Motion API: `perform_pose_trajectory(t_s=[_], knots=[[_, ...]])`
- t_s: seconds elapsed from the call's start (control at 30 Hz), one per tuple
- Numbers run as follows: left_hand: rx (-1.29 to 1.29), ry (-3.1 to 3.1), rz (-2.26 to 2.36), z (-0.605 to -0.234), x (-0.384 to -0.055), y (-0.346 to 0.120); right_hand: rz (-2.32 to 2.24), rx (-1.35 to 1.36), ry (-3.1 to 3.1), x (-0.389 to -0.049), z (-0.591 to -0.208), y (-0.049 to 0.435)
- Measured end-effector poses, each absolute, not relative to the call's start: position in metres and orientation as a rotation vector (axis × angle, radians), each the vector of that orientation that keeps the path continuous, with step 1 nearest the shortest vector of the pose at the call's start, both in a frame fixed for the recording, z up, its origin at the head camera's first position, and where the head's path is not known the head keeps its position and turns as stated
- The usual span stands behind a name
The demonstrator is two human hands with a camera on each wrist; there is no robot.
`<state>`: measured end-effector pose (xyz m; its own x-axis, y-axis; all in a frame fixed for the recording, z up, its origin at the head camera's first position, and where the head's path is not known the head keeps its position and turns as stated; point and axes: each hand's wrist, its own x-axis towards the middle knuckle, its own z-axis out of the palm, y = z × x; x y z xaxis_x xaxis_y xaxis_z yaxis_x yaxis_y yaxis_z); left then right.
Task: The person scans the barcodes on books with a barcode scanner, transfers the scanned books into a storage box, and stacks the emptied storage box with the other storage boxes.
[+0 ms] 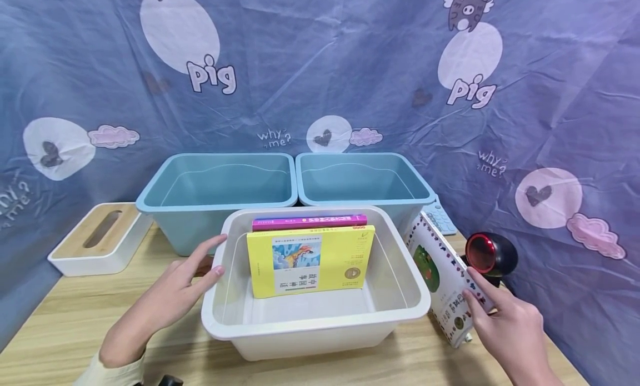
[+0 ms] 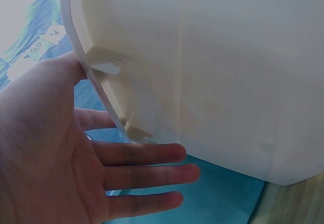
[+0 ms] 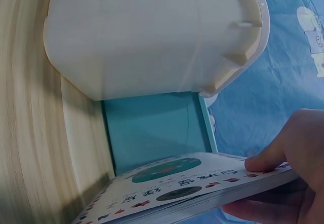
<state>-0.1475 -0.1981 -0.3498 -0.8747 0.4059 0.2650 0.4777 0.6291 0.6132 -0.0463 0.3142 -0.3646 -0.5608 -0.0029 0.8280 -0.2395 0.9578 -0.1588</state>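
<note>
Slanting lengthwise, the white book points forward, slightly left.

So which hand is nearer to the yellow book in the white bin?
Left. The left hand is at the left rim of the white bin, across a small gap from the yellow book; the right hand is out past the opposite side, gripping a white book.

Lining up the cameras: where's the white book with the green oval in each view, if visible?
Head: white book lower right, just right of the white bin.
Left wrist: not in it.
Right wrist: white book bottom centre, cut by lower edge.
Shared landmark: white bin.
</note>
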Motion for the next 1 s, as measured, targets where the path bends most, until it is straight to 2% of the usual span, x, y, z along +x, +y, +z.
perform_pose_trajectory(t_s=[0.6, 0.8, 1.0], knots=[[-0.739, -2.765, -1.069, -0.349, -0.147, -0.197, 0.171, 0.191, -1.972, -0.056, -0.366, 0.318], [-0.732, -2.766, -1.085, -0.346, -0.146, -0.195, 0.21, 0.17, -1.921, -0.05, -0.342, 0.321], [-0.716, -2.782, -1.084, -0.345, -0.144, -0.195, 0.492, 0.268, -1.782, -0.042, -0.306, 0.313]])
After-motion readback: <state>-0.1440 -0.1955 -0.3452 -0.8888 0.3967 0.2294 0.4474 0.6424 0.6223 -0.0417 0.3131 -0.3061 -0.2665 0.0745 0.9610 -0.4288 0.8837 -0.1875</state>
